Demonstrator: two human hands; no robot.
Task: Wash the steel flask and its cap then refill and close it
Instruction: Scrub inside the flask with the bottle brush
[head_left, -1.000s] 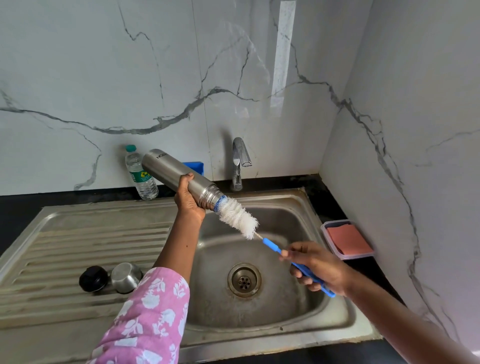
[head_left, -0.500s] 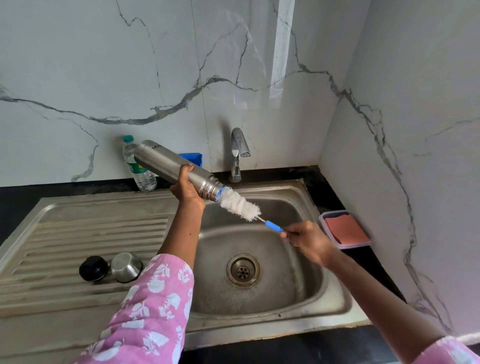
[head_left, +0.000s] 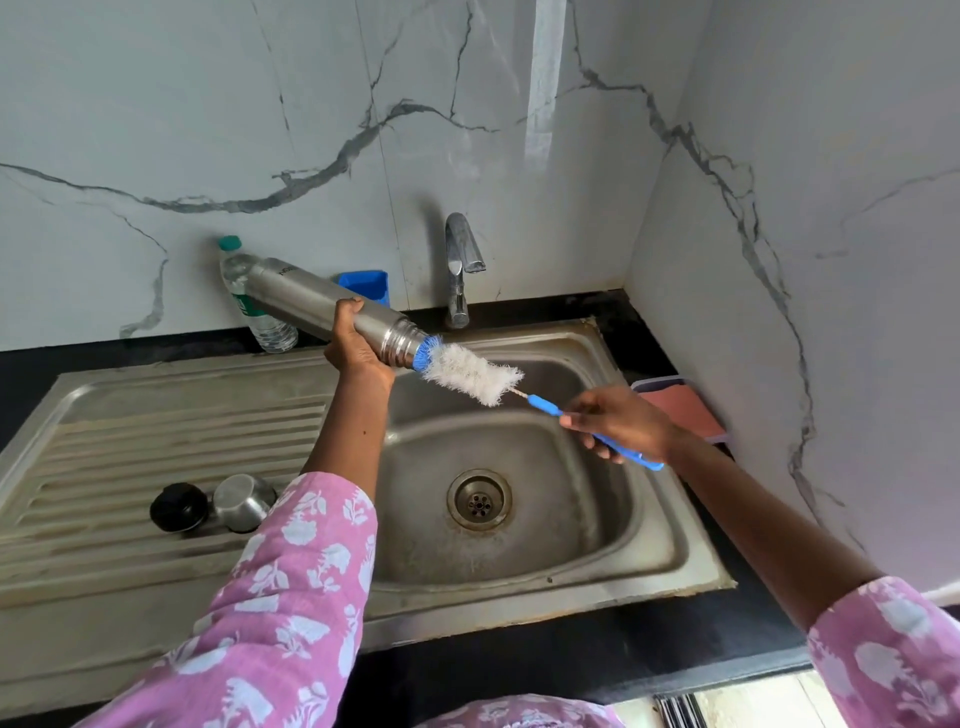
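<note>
While L hand (head_left: 358, 343) grips steel flask (head_left: 311, 304) tilted over sink (head_left: 519, 597), R hand (head_left: 618, 423) grips brush (head_left: 470, 371) by handle, bristles mostly outside mouth. Judged: scrub in progress. Black cap (head_left: 178, 507) off, on drainboard (head_left: 156, 441); rinse, refill, closing outstanding.

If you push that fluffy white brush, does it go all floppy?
Probably only partly. The bottle brush has soft-looking bristles that flare out at the steel flask mouth, so they likely squash easily. Its thin stem may bend a little, while the blue handle in the right hand looks stiff.
</note>
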